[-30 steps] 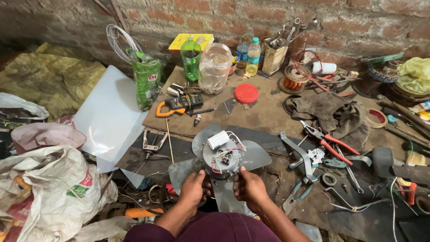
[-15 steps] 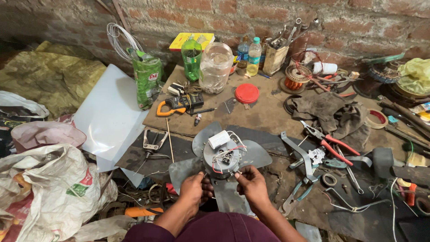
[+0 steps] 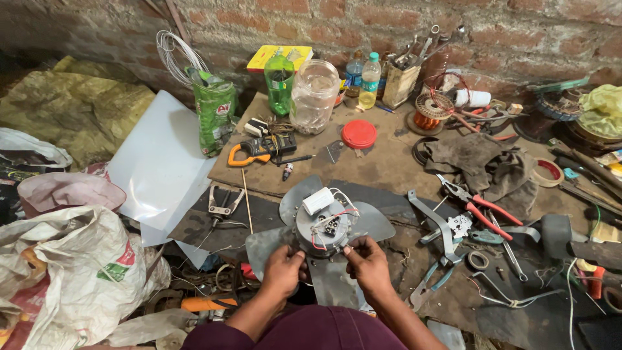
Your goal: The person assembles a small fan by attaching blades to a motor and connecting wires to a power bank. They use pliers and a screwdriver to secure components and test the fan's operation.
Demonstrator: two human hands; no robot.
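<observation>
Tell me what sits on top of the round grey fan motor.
A small white box, red and white wires and a dark terminal block sit there. Both hands cover the round grey fan motor's near edge.

Looks like a small repair workshop on the floor against a bare brick wall [image 3: 518, 32]. Strewn with pliers [image 3: 476, 204], a clamp meter [image 3: 256, 150], a copper wire spool [image 3: 427, 115], rags and a fan motor [image 3: 324, 227].

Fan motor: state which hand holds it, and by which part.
Both hands grip the fan motor at its near rim: left hand on the left side, right hand on the right, between the grey blades.
</observation>
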